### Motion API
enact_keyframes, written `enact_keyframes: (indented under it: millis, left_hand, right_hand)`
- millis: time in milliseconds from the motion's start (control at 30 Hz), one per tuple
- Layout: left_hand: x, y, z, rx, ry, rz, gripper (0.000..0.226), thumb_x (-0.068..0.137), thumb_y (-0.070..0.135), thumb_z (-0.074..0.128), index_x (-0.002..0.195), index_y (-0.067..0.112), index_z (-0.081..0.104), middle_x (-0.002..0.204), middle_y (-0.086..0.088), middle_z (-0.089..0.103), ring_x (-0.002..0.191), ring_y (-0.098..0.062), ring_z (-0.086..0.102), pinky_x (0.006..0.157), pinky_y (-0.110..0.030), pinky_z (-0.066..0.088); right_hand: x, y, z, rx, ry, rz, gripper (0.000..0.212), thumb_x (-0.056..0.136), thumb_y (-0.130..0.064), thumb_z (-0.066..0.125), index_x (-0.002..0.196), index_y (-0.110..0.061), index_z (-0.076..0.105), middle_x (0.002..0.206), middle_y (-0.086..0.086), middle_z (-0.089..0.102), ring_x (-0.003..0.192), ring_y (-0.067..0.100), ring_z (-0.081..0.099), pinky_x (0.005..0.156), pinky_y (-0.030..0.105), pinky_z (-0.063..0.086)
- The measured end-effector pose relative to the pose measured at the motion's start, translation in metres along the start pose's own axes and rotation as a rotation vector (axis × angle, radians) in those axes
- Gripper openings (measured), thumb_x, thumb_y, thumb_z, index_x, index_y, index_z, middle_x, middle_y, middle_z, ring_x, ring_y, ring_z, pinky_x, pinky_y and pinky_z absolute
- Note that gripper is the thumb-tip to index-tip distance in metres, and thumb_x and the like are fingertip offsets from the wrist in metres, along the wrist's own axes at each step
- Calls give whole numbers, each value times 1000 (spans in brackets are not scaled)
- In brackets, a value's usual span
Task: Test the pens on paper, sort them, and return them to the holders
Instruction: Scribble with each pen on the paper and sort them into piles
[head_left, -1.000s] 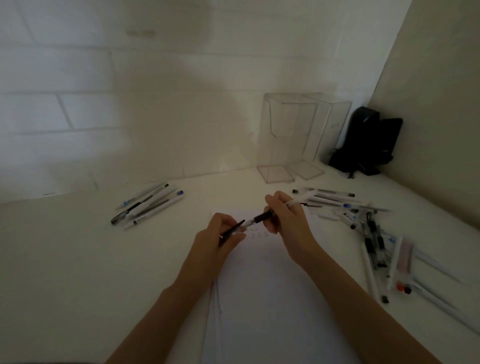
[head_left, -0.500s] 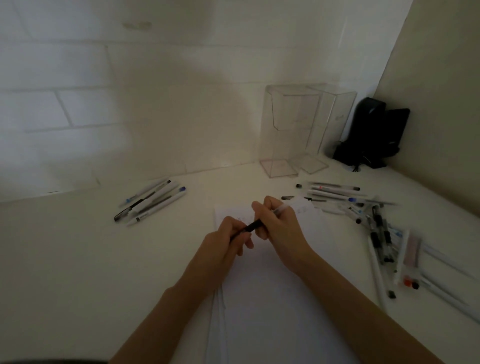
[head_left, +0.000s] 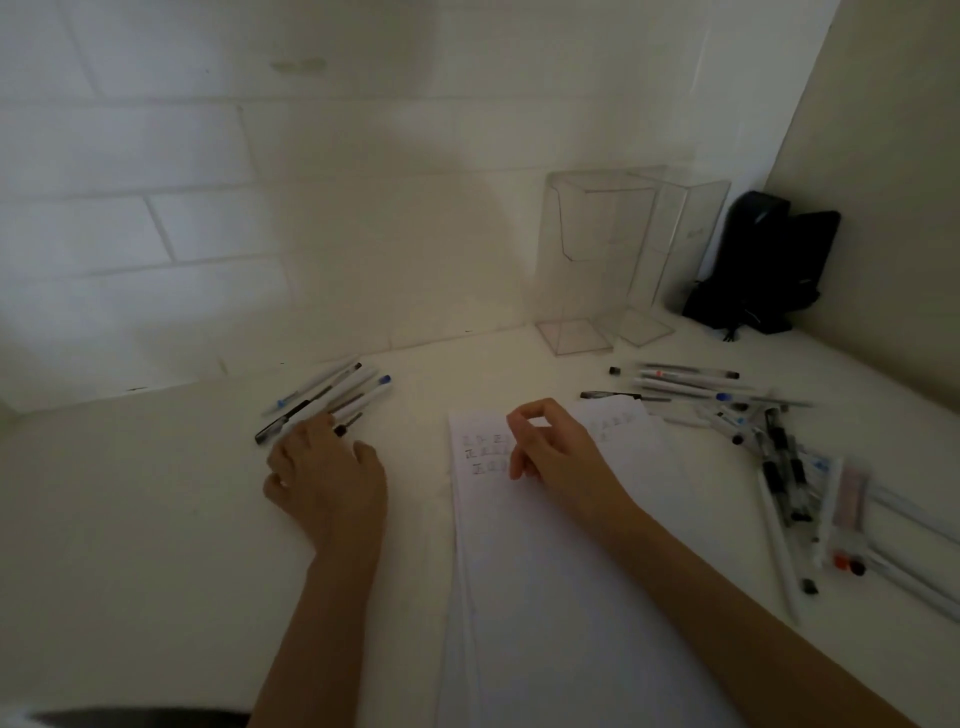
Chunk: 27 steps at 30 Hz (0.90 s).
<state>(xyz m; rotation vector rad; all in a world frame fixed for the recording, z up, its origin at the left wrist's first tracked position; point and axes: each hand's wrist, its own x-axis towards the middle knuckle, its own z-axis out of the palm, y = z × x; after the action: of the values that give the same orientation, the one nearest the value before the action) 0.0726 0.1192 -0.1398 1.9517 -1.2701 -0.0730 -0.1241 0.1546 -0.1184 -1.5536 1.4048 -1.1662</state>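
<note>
One wide-angle view, worn on your head, looks forward and down at close range onto the worktop (head_left: 135, 545), paper (head_left: 550, 597) at lower centre, facing the tiled wall (head_left: 208, 208) and corner.

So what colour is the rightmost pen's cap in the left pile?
The cap is blue, clearest in the head view.

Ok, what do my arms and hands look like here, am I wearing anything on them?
The left hand and right hand are bare, no gloves. Both forearms are bare too, with no sleeve in view as far as the frame's bottom edge. No watch, bracelet or band shows at either wrist. The light is dim, so a thin ring cannot be ruled out.
</note>
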Motion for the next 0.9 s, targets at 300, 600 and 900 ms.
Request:
enact_keyframes:
  millis: [300,600,900]
  left_hand:
    - [-41,21,19,-310,-537,1090,40,90,51,39,114,26,59,125,10,55,122,-5,41,101,-21,27]
    - [-35,18,27,-322,-651,1063,40,84,49,44,110,25,65,119,14,58,111,2,47,96,-15,31]
    - [-34,25,19,-385,-466,963,40,86,42,43,118,21,58,123,5,54,112,-3,45,95,-26,37]
  right_hand:
    - [24,28,-100,-778,543,111,20,91,-4,48,107,-5,59,103,12,60,100,27,51,80,34,41]
    - [22,59,-117,-1134,450,86,20,94,-9,47,101,-5,66,107,17,61,106,34,45,83,38,28]
    - [26,0,-110,-549,379,-70,13,94,-14,54,98,-13,66,92,0,64,81,15,57,74,21,42]
